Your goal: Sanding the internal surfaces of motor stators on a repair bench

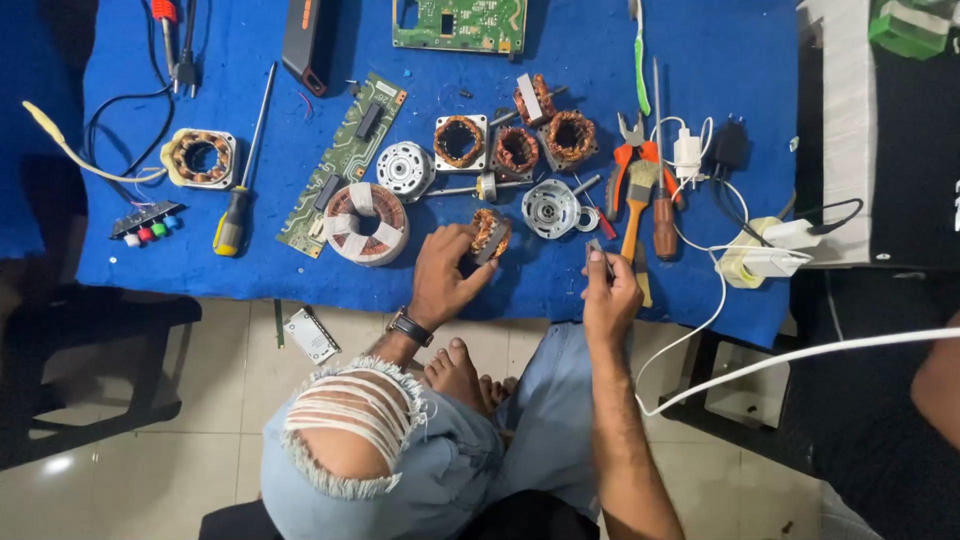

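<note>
Presently, on the blue mat (700,60) filling the upper frame, among parts like the taped coil ring (366,223) left of centre, the left hand (442,272) clasps a small copper-wound stator (490,233) at centre, while the right hand (610,295) pinches a thin metal tool (598,250) beside it; judging by this, dismantling is underway, needing steady tool placement.

Blue mat (720,60) — circuit boards (459,24), pliers (634,152), yellow-handled screwdriver (232,220).
</note>
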